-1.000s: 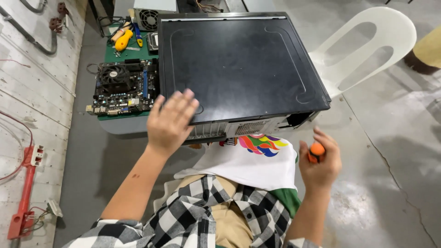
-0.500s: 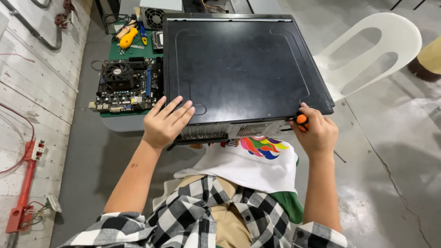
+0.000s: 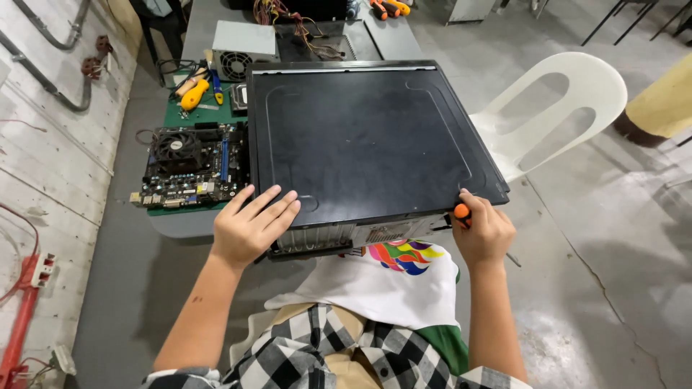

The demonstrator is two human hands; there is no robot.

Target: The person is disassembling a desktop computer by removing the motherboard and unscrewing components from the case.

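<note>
A black computer case (image 3: 367, 140) lies flat on the table, its side panel facing up. My left hand (image 3: 249, 227) rests palm down on the near left corner of that panel, fingers spread. My right hand (image 3: 484, 232) is closed around an orange-handled screwdriver (image 3: 461, 212), held against the near right corner of the case at its rear edge. The tool's tip is hidden behind the case edge.
A bare motherboard (image 3: 191, 166) lies on a green mat left of the case. Behind it are a grey power supply (image 3: 244, 47) and yellow-handled tools (image 3: 194, 92). A white plastic chair (image 3: 548, 108) stands to the right on the concrete floor.
My right hand came up from beside my lap to the case's near right corner with the screwdriver. My left hand stayed on the panel's near left corner.
</note>
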